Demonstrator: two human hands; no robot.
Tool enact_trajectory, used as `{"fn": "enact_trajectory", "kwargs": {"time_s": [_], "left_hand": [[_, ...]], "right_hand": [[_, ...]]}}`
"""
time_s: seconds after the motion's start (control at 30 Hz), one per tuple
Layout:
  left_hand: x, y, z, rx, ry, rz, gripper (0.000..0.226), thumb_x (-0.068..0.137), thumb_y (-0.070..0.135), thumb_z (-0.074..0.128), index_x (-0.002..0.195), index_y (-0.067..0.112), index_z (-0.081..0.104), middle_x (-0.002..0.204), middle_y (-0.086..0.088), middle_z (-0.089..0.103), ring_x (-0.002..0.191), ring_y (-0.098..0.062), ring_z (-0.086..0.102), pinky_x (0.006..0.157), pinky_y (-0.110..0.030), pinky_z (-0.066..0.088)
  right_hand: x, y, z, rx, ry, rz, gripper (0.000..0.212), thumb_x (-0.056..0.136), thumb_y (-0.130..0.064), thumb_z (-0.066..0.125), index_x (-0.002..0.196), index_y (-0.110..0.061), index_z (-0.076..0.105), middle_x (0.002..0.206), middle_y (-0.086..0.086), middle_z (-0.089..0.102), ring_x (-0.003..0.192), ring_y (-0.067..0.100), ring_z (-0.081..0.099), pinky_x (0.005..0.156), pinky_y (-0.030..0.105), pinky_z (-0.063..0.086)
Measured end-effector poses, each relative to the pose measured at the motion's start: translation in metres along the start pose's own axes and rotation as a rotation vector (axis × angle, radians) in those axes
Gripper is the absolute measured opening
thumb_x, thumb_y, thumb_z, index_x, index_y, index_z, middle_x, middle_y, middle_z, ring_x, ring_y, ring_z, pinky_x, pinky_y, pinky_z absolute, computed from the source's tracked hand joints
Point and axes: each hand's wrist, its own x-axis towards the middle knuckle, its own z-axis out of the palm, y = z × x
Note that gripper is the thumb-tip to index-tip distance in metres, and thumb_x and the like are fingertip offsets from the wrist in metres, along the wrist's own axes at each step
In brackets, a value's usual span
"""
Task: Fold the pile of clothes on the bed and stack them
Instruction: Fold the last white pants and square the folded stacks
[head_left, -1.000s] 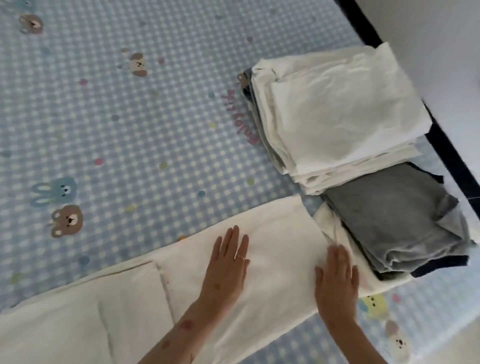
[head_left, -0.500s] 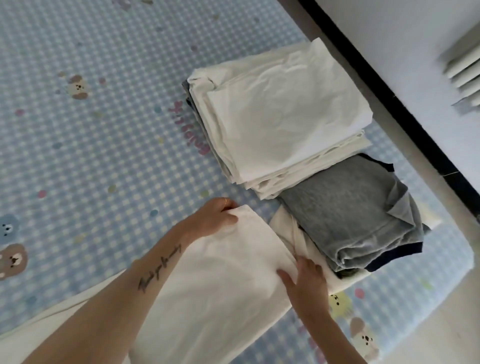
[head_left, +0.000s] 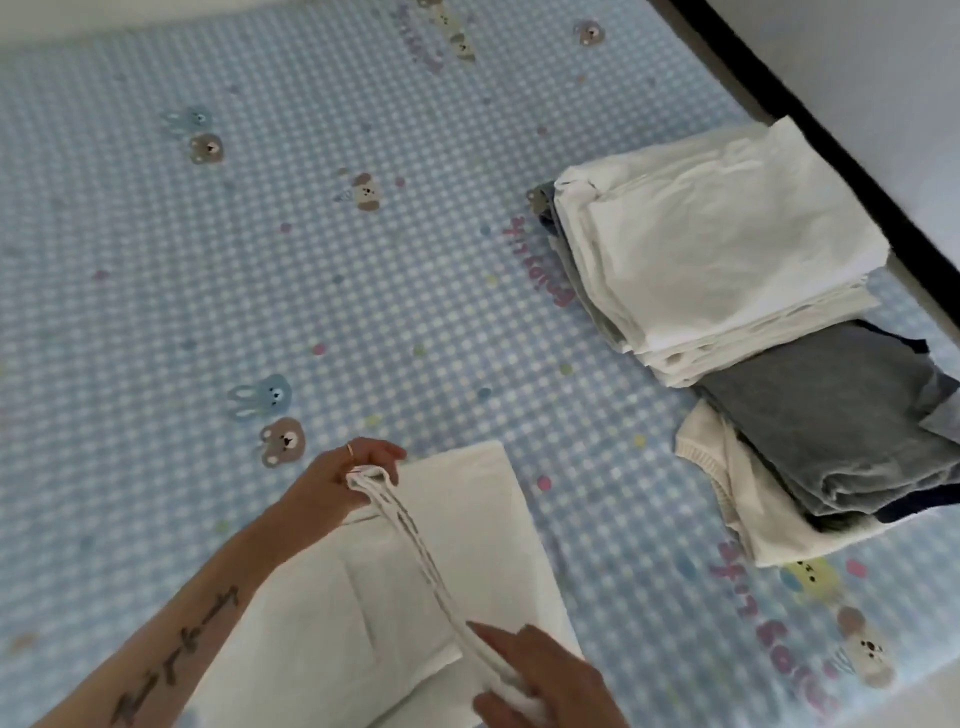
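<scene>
The cream garment (head_left: 452, 545) lies near the foot of the bed (head_left: 260, 260), partly folded, its doubled edge lifted off the sheet and strung between the two hands. The left hand (head_left: 358, 473) pinches one end of that edge with curled fingers, a ring on one finger; the right hand (head_left: 545, 680) grips the other end low in the frame, with one finger held out straight. The cloth looks light, thin and limp: it sags in a loose rope between the grips and creases readily, so it would likely want holding at both ends of the fold line, kept taut, then laid flat and smoothed. It seems neither slippery nor fragile. To the right, well apart from it, sits a stack of folded white clothes (head_left: 727, 249) with darker pieces beneath, and just beside that a lower heap with a grey garment (head_left: 831, 415) over a white knit piece (head_left: 727, 488). The checked bedsheet carries pink cartoon lettering, seen upside down and too blurred to read with certainty. A tattoo in script runs along the left forearm; its words cannot be made out.
</scene>
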Motion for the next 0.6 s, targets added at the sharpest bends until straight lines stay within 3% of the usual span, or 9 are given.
{"fn": "enact_trajectory", "kwargs": {"time_s": [0.07, 0.13, 0.17, 0.2, 0.27, 0.4, 0.5, 0.57, 0.6], "left_hand": [[-0.028, -0.027, -0.029, 0.026, 0.036, -0.023, 0.042, 0.069, -0.033, 0.049, 0.079, 0.006, 0.063, 0.107, -0.014, 0.063, 0.103, -0.01, 0.057, 0.077, -0.011, 0.043], [-0.057, -0.06, -0.056, 0.033, 0.098, -0.08, 0.038, 0.072, -0.03, 0.05, 0.076, 0.005, 0.064, 0.102, -0.016, 0.064, 0.099, -0.012, 0.059, 0.075, -0.01, 0.043], [-0.07, -0.078, -0.068, 0.038, 0.127, -0.116, 0.037, 0.073, -0.029, 0.051, 0.075, 0.005, 0.064, 0.1, -0.015, 0.065, 0.097, -0.015, 0.06, 0.075, -0.01, 0.043], [-0.08, -0.094, -0.078, 0.041, 0.151, -0.151, 0.036, 0.074, -0.027, 0.051, 0.074, 0.006, 0.065, 0.099, -0.013, 0.065, 0.094, -0.017, 0.06, 0.074, -0.011, 0.043], [-0.096, -0.125, -0.094, 0.012, 0.197, -0.215, 0.033, 0.077, -0.024, 0.05, 0.077, 0.005, 0.066, 0.094, -0.011, 0.066, 0.09, -0.021, 0.06, 0.076, -0.019, 0.044], [-0.125, -0.181, -0.103, -0.072, 0.521, -0.364, 0.029, 0.091, -0.007, 0.043, 0.106, 0.01, 0.061, 0.091, -0.009, 0.064, 0.083, -0.027, 0.059, 0.065, -0.027, 0.044], [-0.156, -0.218, -0.072, -0.17, 0.75, -0.523, 0.031, 0.1, 0.018, 0.038, 0.129, 0.008, 0.044, 0.081, -0.007, 0.059, 0.071, -0.025, 0.057, 0.057, -0.025, 0.041], [-0.172, -0.236, -0.038, -0.164, 0.695, -0.581, 0.048, 0.097, 0.023, 0.047, 0.139, 0.0, 0.035, 0.113, -0.01, 0.06, 0.11, -0.027, 0.056, 0.082, -0.021, 0.045], [-0.18, -0.243, -0.021, -0.135, 0.653, -0.592, 0.058, 0.096, 0.023, 0.051, 0.144, 0.002, 0.028, 0.14, -0.011, 0.045, 0.132, -0.026, 0.04, 0.101, -0.025, 0.037]], "right_hand": [[-0.005, -0.039, 0.041, -0.091, -0.212, -0.177, 0.036, 0.081, -0.013, 0.055, 0.101, -0.036, 0.073, 0.082, -0.026, 0.07, 0.096, -0.003, 0.065, 0.07, 0.0, 0.027], [-0.01, -0.052, 0.09, 0.094, -0.245, -0.149, 0.042, 0.102, -0.026, 0.035, 0.143, -0.029, 0.038, 0.113, -0.047, 0.052, 0.134, -0.004, 0.035, 0.097, -0.002, 0.015], [-0.011, -0.055, 0.109, 0.05, -0.382, -0.185, 0.045, 0.1, -0.033, 0.042, 0.144, -0.028, 0.036, 0.12, -0.04, 0.053, 0.133, -0.006, 0.034, 0.102, 0.0, 0.016], [-0.013, -0.056, 0.125, -0.132, -0.422, -0.309, 0.041, 0.091, -0.042, 0.055, 0.129, -0.026, 0.057, 0.114, -0.034, 0.059, 0.12, -0.013, 0.046, 0.099, -0.001, 0.023], [-0.017, -0.081, 0.153, -0.272, -0.425, -0.195, 0.035, 0.064, -0.059, 0.075, 0.093, -0.039, 0.074, 0.084, -0.031, 0.065, 0.082, -0.022, 0.057, 0.082, -0.007, 0.031], [-0.025, -0.093, 0.239, -0.145, -0.498, -0.184, 0.047, 0.084, -0.035, 0.069, 0.129, -0.027, 0.058, 0.113, 0.001, 0.064, 0.094, 0.002, 0.057, 0.077, 0.0, 0.032], [-0.017, -0.076, 0.248, -0.06, -0.661, -0.103, 0.057, 0.096, -0.035, 0.051, 0.147, -0.029, 0.025, 0.14, 0.004, 0.042, 0.122, 0.013, 0.047, 0.099, 0.015, 0.033], [0.002, -0.044, 0.228, -0.113, -0.26, -0.091, 0.055, 0.09, -0.022, 0.063, 0.14, -0.022, 0.04, 0.134, 0.009, 0.05, 0.122, 0.024, 0.052, 0.1, 0.026, 0.039], [0.012, -0.024, 0.217, -0.195, -0.03, -0.058, 0.054, 0.085, -0.016, 0.069, 0.135, -0.017, 0.05, 0.13, 0.012, 0.054, 0.117, 0.03, 0.056, 0.096, 0.034, 0.044]]}}
